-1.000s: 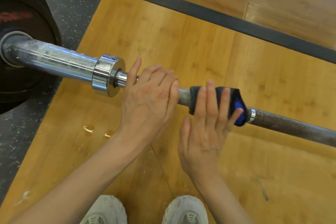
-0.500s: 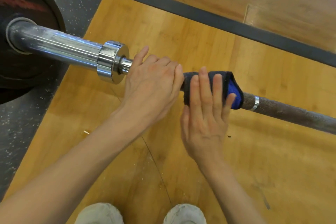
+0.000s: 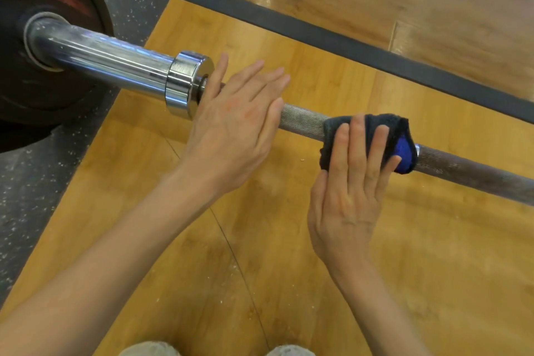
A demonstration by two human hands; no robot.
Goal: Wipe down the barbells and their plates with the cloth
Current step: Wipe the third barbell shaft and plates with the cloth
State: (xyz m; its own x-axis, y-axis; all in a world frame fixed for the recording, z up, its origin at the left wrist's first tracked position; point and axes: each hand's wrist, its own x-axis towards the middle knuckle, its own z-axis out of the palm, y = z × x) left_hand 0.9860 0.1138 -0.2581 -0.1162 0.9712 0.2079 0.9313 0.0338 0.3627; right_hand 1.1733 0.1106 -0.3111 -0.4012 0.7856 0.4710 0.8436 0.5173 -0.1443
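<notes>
Since the barbell (image 3: 306,120) runs on a long diagonal from the plate (image 3: 43,37) at upper left down toward the lower right, any wipe pretty much has to slide along that line. The cloth (image 3: 372,136), dark with a blue bit poking out, sits draped over the knurled shaft right at a shiny ring mark, well off from the chrome collar (image 3: 185,85). As for the grip: the right hand (image 3: 346,196) lies over the cloth with fingers straight and a bit spread, pressing it onto the bar, not wrapped round as far as I can see. The left hand (image 3: 234,127) rests flat on the shaft just beside the collar, fingers straight and together, looks like it's steadying things. Between the two hands there's a bare stretch of knurling. So the right hand is the nearer one to the long unwiped-looking run heading lower right. All of this hangs over the wooden floor (image 3: 318,254).
</notes>
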